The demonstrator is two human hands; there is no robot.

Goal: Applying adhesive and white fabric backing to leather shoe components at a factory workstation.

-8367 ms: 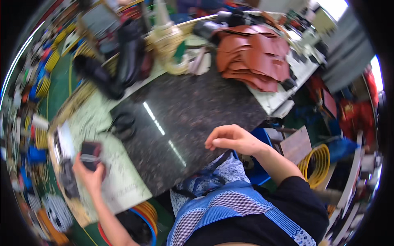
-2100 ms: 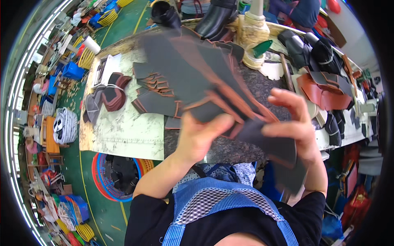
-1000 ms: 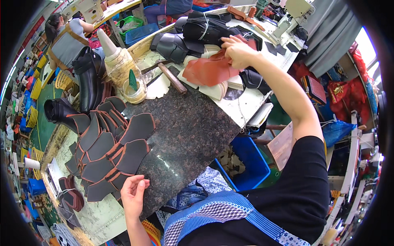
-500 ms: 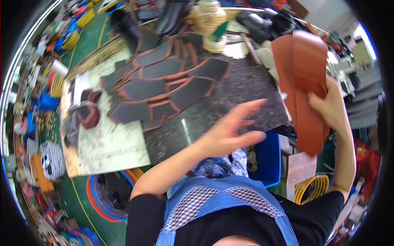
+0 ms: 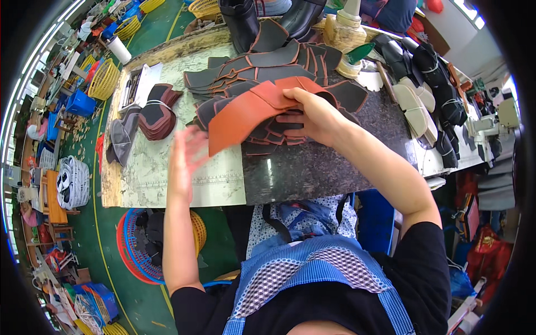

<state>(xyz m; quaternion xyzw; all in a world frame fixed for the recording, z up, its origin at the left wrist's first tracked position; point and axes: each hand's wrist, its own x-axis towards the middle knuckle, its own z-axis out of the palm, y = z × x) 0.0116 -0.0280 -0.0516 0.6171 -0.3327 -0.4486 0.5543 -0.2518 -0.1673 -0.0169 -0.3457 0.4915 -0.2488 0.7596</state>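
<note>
A bent reddish-brown leather piece [image 5: 240, 120] hangs above the bench, its middle gripped by my right hand [image 5: 315, 114], with the thumb on top and the fingers underneath. My left hand [image 5: 187, 159] is just beside the piece's left end, fingers apart and blurred by motion; nothing shows in it. Beneath the leather lies a spread of overlapping dark grey shoe-upper pieces [image 5: 268, 58] with orange-brown edges, partly covered by the leather and my right hand.
Tied maroon pieces [image 5: 158, 114] lie on the bench's pale left side, beside grey ones [image 5: 124, 137]. Black boots [image 5: 240, 25] and a glue pot [image 5: 346, 33] stand at the back. Cream pieces [image 5: 413, 111] and black bundles [image 5: 438, 78] lie at right. Baskets [image 5: 131, 245] sit below.
My right hand has carried the reddish-brown leather from the bench's right side leftward over the dark pieces. My left hand has moved left, to the leather's left end.
</note>
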